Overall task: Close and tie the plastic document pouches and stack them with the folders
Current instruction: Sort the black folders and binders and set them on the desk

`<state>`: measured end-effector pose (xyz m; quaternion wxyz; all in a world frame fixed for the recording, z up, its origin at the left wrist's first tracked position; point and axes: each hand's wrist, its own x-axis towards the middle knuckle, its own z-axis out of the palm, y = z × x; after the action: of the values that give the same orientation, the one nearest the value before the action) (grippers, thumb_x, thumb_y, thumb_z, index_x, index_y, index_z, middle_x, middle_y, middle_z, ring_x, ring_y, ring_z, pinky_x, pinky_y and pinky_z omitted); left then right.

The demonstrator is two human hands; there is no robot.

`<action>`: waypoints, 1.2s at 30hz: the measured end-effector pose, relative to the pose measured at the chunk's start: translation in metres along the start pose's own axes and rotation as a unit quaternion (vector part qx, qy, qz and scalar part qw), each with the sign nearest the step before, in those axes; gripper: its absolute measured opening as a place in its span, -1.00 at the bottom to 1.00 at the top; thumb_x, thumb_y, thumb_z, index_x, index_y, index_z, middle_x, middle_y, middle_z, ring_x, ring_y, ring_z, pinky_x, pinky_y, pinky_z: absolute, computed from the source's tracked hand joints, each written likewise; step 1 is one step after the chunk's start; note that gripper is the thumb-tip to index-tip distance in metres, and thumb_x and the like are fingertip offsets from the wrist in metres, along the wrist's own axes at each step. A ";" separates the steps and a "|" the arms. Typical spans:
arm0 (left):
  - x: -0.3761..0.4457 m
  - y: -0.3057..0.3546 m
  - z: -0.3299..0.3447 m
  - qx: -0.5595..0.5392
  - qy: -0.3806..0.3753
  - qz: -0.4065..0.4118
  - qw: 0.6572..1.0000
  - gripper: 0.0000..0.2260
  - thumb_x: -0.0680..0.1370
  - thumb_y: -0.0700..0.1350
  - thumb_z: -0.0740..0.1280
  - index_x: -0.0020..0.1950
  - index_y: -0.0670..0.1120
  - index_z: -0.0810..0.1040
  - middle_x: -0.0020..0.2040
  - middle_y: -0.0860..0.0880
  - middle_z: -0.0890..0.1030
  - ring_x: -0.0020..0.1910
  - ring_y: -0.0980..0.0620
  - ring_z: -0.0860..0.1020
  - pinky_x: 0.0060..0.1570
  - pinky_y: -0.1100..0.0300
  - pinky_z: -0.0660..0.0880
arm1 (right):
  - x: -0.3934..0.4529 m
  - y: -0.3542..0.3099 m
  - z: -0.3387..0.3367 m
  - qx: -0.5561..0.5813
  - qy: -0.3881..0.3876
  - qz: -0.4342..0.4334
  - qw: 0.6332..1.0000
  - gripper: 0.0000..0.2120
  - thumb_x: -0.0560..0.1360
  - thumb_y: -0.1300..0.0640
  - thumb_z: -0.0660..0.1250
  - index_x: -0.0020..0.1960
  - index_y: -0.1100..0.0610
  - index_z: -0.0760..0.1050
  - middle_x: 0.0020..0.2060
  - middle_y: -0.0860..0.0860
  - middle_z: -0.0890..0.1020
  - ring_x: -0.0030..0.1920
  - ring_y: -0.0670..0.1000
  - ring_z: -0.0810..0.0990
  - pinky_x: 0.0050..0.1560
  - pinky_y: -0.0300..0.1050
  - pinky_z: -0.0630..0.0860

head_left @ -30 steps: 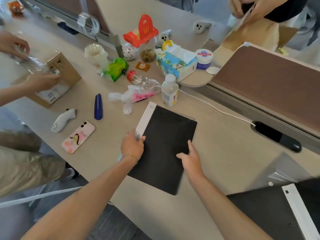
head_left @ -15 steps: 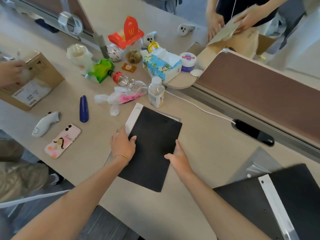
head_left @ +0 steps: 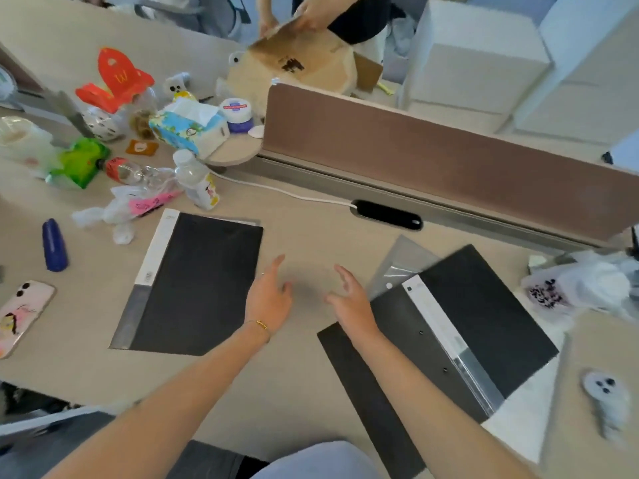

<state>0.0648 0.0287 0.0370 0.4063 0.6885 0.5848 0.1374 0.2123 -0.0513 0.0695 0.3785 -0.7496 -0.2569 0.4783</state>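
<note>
A black folder with a white spine (head_left: 198,281) lies flat on the beige table, left of centre. A second black folder (head_left: 460,326) lies at the right on other black sheets, a clear plastic pouch (head_left: 401,264) poking out from under its far corner. My left hand (head_left: 269,299) hovers over bare tabletop between the two folders, fingers spread, holding nothing. My right hand (head_left: 351,299) is beside it, also open and empty, close to the right folder's left edge.
Clutter fills the far left: a tissue pack (head_left: 188,127), a small bottle (head_left: 197,181), a red carton (head_left: 116,81), a blue case (head_left: 54,245), a phone (head_left: 20,314). A brown divider (head_left: 432,157) runs behind. Another person handles a cardboard box (head_left: 294,63).
Both hands have let go of the left black folder and moved right, over the bare table toward the second folder. The view has swung right.
</note>
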 end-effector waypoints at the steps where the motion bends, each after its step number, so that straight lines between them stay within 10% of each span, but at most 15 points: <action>1: -0.004 0.009 0.011 -0.003 -0.010 0.007 1.000 -0.47 0.61 -0.18 0.28 0.58 0.02 0.27 0.32 -0.15 0.56 0.27 -0.19 0.55 0.28 -0.01 0.47 | -0.006 0.006 -0.016 0.007 0.011 0.003 1.000 -0.35 0.47 0.32 0.31 0.51 -0.01 0.31 0.45 -0.08 0.38 0.41 -0.17 0.31 0.36 -0.23 0.24; 19: -0.013 0.129 0.214 0.183 -0.174 0.075 0.965 -0.51 0.60 -0.11 0.26 0.54 0.03 0.34 0.33 -0.15 0.55 0.29 -0.19 0.52 0.30 -0.02 0.45 | -0.080 0.199 -0.253 0.043 0.257 0.219 0.940 -0.54 0.51 0.29 0.28 0.41 0.12 0.45 0.27 0.05 0.53 0.25 0.12 0.53 0.27 -0.06 0.44; 22: -0.005 0.145 0.227 0.183 -0.190 0.082 0.961 -0.49 0.57 -0.11 0.28 0.53 0.08 0.35 0.26 -0.10 0.58 0.18 -0.17 0.57 0.20 -0.02 0.53 | -0.085 0.216 -0.271 0.108 0.307 0.271 0.906 -0.64 0.48 0.34 0.27 0.24 0.13 0.52 0.04 0.09 0.59 -0.07 0.06 0.58 -0.04 -0.17 0.50; 36: -0.008 0.162 0.210 0.095 -0.157 0.065 0.981 -0.55 0.59 -0.16 0.31 0.49 0.03 0.41 0.39 -0.11 0.50 0.35 -0.13 0.47 0.31 0.11 0.38 | -0.084 0.217 -0.287 0.359 0.342 0.260 0.829 -0.95 0.56 0.19 0.36 -0.03 0.17 0.58 -0.13 0.12 0.58 -0.06 0.10 0.58 0.10 0.00 0.58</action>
<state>0.3143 -0.0601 0.0231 0.4157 0.7734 0.4786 -0.0029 0.4445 -0.3325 0.0107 0.5464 -0.7154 0.2832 0.3309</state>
